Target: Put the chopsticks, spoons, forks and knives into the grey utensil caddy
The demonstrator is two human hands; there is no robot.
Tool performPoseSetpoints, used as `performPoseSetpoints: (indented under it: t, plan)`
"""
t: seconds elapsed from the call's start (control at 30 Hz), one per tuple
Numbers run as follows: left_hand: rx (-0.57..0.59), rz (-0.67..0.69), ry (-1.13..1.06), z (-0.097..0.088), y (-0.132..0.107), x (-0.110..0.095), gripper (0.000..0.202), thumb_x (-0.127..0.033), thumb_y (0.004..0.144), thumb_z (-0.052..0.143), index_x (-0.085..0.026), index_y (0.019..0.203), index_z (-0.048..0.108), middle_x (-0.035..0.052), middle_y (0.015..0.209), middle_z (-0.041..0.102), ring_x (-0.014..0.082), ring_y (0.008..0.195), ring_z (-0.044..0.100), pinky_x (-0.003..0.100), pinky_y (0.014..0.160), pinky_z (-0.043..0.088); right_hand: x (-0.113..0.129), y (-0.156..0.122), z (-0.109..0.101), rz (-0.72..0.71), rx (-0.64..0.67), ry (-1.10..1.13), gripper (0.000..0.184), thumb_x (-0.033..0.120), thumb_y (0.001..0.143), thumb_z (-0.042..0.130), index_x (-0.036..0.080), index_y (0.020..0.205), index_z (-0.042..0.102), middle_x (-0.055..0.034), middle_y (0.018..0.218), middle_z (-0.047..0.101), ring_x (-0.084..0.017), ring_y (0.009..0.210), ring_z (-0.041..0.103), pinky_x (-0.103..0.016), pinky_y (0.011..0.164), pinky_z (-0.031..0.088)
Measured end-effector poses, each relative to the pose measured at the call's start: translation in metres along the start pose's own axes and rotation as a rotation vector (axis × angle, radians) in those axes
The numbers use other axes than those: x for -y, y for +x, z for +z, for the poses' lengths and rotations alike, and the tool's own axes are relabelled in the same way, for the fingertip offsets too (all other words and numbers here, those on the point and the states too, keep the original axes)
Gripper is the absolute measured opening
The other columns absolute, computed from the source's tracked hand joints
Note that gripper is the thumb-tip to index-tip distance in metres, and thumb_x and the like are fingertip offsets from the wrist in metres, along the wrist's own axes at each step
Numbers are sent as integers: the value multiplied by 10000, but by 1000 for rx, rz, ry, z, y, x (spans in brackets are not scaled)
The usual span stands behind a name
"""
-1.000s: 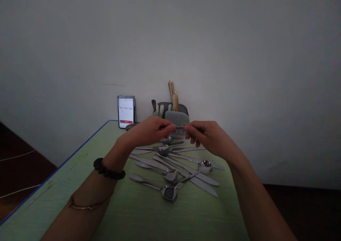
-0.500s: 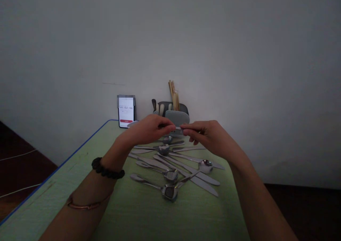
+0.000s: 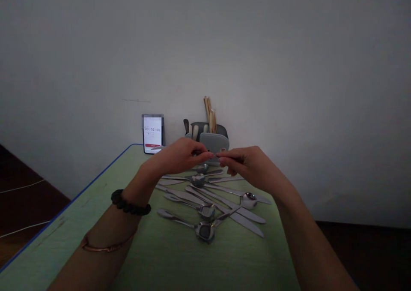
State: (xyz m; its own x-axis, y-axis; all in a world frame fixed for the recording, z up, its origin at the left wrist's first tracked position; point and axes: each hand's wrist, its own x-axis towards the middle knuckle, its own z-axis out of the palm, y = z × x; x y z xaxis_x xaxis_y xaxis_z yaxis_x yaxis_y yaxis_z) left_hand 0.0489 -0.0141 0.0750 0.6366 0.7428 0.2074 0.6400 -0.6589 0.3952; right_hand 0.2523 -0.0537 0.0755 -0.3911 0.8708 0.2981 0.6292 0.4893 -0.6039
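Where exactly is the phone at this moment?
In the head view, the phone stands upright at the back of the table, left of the grey holder and just beyond the left hand.

Plain matte grey-white wall (image 3: 272, 68): faces you from 9 through 12 to 3 o'clock, thin dark horizontal scuff (image 3: 136, 100) at 10.
Pale-green, blue-edged table (image 3: 109, 177): below you at 6 o'clock.
Dark reddish-brown floor (image 3: 19, 214): at your 8 and 4, thin white cables (image 3: 22, 186) at 8.
Light: dim around you.

L hand (image 3: 184, 156) + R hand (image 3: 248, 162) pinch thin utensil (image 3: 157, 148) — prob. metal, mostly hidden — above cutlery (image 3: 206, 212) on tbl (image 3: 205, 265).
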Motion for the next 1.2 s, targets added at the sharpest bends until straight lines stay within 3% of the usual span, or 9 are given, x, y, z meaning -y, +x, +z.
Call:
performPoseSetpoints:
  t: [0.13, 0.33, 0.47, 0.6, 0.8, 0.93, 1.1, 1.2]
  plan:
    - [26, 17, -68, -1, 0, 1, 388, -381, 902, 401, -141, 770, 676, 1, 652, 635, 94, 569, 519, 203, 552, 346, 4, 0, -5, 53, -139, -12, 254, 312, 846, 543, 173, 690, 686, 7, 544, 637, -96, 454, 558, -207, 471, 396]
    - [121, 45, -157, -3, -2, 2, 276, -292, 878, 445, -154, 858, 683, 8, 774, 696, 97, 641, 584, 181, 585, 384, 5, 3, -3, 84, -435, 111, 241, 357, 836, 562, 147, 763, 655, 3, 572, 626, -91, 461, 566, -205, 471, 420]
    - [140, 68, -105, 2, 1, 7, 283, -297, 872, 450, -148, 868, 691, 6, 741, 684, 95, 614, 563, 185, 574, 372, 2, 5, 3, 68, -382, 239, 271, 396, 826, 568, 138, 795, 647, 12, 562, 606, -99, 460, 576, -219, 484, 463]
    - [117, 41, -80, 6, 3, 12, 305, -343, 863, 471, -144, 834, 701, -6, 682, 664, 86, 548, 509, 188, 520, 339, 3, 5, 3, 35, -383, 205, 248, 368, 833, 568, 138, 794, 653, 17, 569, 610, -95, 466, 582, -217, 497, 475]
    - [113, 8, -90, 1, 1, 24, 262, -324, 838, 516, -164, 955, 688, 13, 850, 701, 131, 746, 601, 201, 650, 400, 11, 1, -4, -12, -695, 237, 220, 365, 838, 577, 157, 841, 647, 24, 616, 618, -96, 500, 607, -232, 522, 543]
    - [79, -132, 61, 0, -1, 45, 370, -419, 880, 431, -149, 893, 683, 39, 756, 678, 154, 658, 585, 234, 569, 362, 17, 8, -12, -85, -867, 205, 214, 370, 851, 568, 170, 864, 641, 26, 635, 614, -94, 517, 612, -246, 541, 563]
    - [105, -237, 129, 6, -1, 65, 289, -344, 872, 454, -149, 858, 666, 80, 824, 696, 180, 722, 616, 257, 621, 402, 27, 40, -28, -229, -879, 31, 225, 369, 874, 535, 174, 891, 644, 22, 636, 613, -93, 526, 614, -230, 541, 532]
    - [9, -309, 162, 10, 0, 67, 254, -330, 876, 450, -147, 900, 626, 87, 869, 680, 199, 778, 623, 276, 663, 434, 33, 68, -33, -278, -788, -118, 218, 327, 882, 523, 157, 872, 659, 5, 667, 641, -87, 517, 606, -211, 517, 487]
